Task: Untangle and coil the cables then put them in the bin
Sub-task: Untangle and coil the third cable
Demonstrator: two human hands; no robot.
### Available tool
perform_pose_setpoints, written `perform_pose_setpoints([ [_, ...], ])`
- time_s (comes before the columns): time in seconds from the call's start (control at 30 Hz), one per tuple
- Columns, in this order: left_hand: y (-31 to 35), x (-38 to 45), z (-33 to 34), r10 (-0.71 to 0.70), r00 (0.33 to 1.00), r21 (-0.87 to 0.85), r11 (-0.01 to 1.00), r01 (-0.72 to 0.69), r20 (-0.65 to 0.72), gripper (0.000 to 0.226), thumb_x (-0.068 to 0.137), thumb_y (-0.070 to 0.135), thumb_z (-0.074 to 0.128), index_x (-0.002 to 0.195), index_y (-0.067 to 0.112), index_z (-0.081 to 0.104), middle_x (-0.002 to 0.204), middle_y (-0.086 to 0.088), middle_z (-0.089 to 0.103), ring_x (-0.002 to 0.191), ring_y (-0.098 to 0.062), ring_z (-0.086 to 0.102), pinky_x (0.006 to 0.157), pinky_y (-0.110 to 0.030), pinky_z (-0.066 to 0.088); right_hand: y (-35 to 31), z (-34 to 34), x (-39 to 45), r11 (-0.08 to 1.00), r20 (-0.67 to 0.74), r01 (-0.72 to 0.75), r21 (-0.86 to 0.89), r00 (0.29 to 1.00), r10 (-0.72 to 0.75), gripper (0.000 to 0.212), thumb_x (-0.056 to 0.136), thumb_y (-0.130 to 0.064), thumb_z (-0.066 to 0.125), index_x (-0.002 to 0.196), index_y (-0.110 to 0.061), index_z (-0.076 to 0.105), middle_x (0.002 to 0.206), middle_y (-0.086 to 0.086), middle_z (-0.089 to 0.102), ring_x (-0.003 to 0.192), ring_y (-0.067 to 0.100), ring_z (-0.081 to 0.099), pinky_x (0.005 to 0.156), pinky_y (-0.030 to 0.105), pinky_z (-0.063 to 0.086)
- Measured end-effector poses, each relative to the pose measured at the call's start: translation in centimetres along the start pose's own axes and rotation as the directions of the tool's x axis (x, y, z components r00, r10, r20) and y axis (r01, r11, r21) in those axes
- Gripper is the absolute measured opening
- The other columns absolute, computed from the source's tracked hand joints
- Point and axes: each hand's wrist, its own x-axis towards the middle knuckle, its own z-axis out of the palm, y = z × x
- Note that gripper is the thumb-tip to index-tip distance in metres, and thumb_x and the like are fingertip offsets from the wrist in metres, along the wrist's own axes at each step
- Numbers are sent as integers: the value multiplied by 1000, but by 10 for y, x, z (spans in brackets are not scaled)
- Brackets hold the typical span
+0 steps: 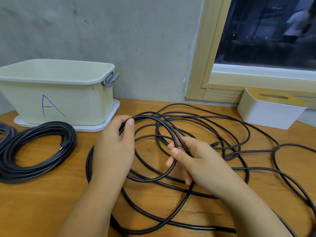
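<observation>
A long black cable [222, 120] lies in loose tangled loops across the wooden table [51, 202], with a knot-like crossing at the right. My left hand [114, 147] grips a few gathered strands of it between thumb and fingers. My right hand [196, 159] holds one strand of the same cable near the middle, fingers curled round it. A small plug end [214, 144] shows just behind my right hand. A coiled black cable [34, 151] lies at the left. The cream bin [56, 93] marked "A" stands at the back left and looks empty.
The bin sits on its white lid [109, 124] against the concrete wall. Part of another dark coil [5, 130] shows at the far left edge. A white tissue box [270, 110] with a wooden top stands at the back right under the window.
</observation>
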Motion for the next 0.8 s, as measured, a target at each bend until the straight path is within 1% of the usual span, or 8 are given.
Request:
perform_pose_setpoints([
  [0.1,-1,0,2,-31,999,-20,999,31,9,19,96,30,46,81,36,55,63,12,54,59,7,51,51,-6,37,4,2,3,997,-59,0,82,998,5,20,100,-30,39,93,-32,58,74,-7,66,52,10,46,54,25,41],
  [0.23,-6,0,8,-94,975,16,996,93,202,21,97,34,38,91,36,58,55,9,53,46,-4,48,50,-30,46,7,-1,5,994,-264,59,95,964,-32,25,99,-34,32,90,-35,55,64,-21,52,65,-7,49,61,12,37],
  [0.33,-5,-2,8,-24,941,92,996,-7,339,24,98,37,34,105,37,57,59,15,58,56,-1,56,52,-19,45,10,-9,3,991,-335,92,-100,934,-121,24,98,-36,31,96,-38,55,63,-25,54,66,-9,50,56,13,35],
  [0.4,-1,-5,7,26,906,110,991,-80,423,23,97,39,35,111,41,53,63,33,56,61,9,55,53,-12,37,11,-13,1,974,-295,73,-215,946,-136,22,98,-36,32,95,-38,54,63,-12,57,69,-3,52,55,16,37],
  [0.5,4,-7,6,90,858,33,992,-124,506,22,97,34,40,111,40,56,67,41,55,67,18,53,59,-6,37,9,-14,-1,958,-218,81,-275,965,-144,24,94,-41,32,90,-38,55,73,-3,61,75,5,55,67,28,48],
  [0.6,7,-6,5,116,862,-46,993,-108,493,20,97,29,43,101,41,58,65,37,57,65,17,52,57,-3,35,7,-10,-1,960,-206,134,-247,961,-187,24,92,-43,32,88,-39,55,71,-6,60,74,4,53,66,26,46],
  [0.73,7,-5,6,114,926,-59,993,-99,359,21,96,28,46,90,44,58,81,25,64,85,17,53,66,3,33,7,-10,-1,970,-185,167,-178,962,-199,11,93,-40,42,89,-49,48,81,-32,58,78,-3,56,65,15,47],
  [0.8,7,-3,5,79,964,-54,996,-67,254,20,97,27,46,90,41,58,83,25,61,84,21,51,66,5,32,8,-10,-1,974,-185,166,-155,964,-193,8,90,-41,48,92,-49,49,84,-20,61,77,3,58,67,19,49],
])
